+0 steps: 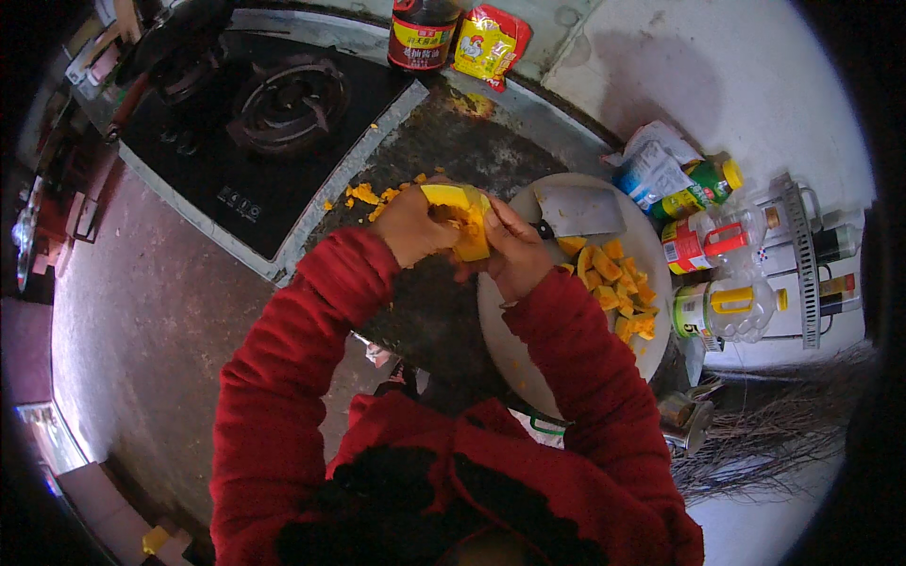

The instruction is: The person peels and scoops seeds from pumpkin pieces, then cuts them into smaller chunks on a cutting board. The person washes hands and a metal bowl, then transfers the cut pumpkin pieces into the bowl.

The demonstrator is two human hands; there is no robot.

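Observation:
A curved, hollow piece of pumpkin (pixel 471 244) is held up between my two hands above the dark counter. My left hand (pixel 410 226) grips its left side, with the fingers at the hollow. On the other side, my right hand (pixel 520 247) holds the rind with thumb and fingers. Orange pumpkin scraps (pixel 364 193) lie on the counter past my left hand. Right of my right hand is a round, pale cutting board (pixel 506 347), partly covered by my right sleeve. A cleaver (pixel 579 211) rests flat on it, beside a heap of pumpkin chunks (pixel 616 279).
A black gas stove (pixel 241 191) is set into the counter at the left. By the wall stand a soy sauce bottle (pixel 423 39) and a yellow-red packet (pixel 488 44). Plastic oil bottles (pixel 740 308), a metal rack (pixel 800 262) and dry twigs (pixel 764 439) line the right.

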